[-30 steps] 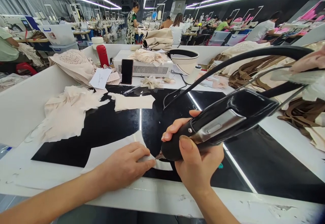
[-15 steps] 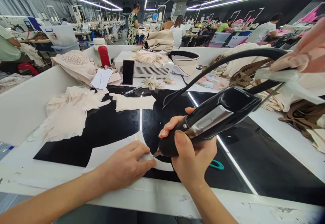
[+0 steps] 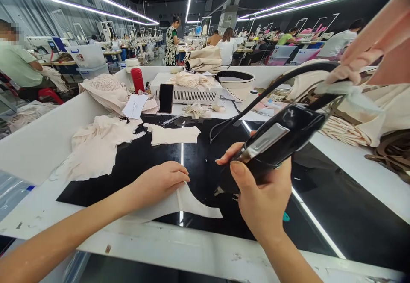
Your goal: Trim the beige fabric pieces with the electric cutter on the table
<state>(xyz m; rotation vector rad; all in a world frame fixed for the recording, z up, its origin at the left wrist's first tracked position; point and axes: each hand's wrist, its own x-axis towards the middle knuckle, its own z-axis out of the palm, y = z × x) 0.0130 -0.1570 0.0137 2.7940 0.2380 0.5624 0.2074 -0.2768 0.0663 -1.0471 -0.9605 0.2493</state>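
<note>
My left hand (image 3: 163, 181) lies over a pale fabric piece (image 3: 195, 206), fingers side by side and nearly flat near its upper corner; the thumb is hidden. The piece has a curved edge and a narrow tip at right, lying on the black cutting board (image 3: 243, 221). In my right hand (image 3: 267, 193) is a black corded electric tool, apparently a hot knife (image 3: 272, 133), held tilted with its metal tip (image 3: 218, 191) pointing left and down. That tip is apart from the fabric. Partly behind my right wrist lies a small teal tool (image 3: 286, 217).
Crumpled pale fabric (image 3: 96, 146) and a flat cream piece (image 3: 174, 134) lie on the board's far left. Behind stand a phone (image 3: 166, 98), red bottle (image 3: 137, 80) and white vented box (image 3: 192, 93). The cord (image 3: 265, 97) arches up to a pink hanging tie (image 3: 355, 67). Coworkers sit beyond.
My left hand has slid away from me along the fabric, and the fabric piece has come nearer the front edge. The tool has moved right, its tip leaving the fabric. The view has shifted slightly.
</note>
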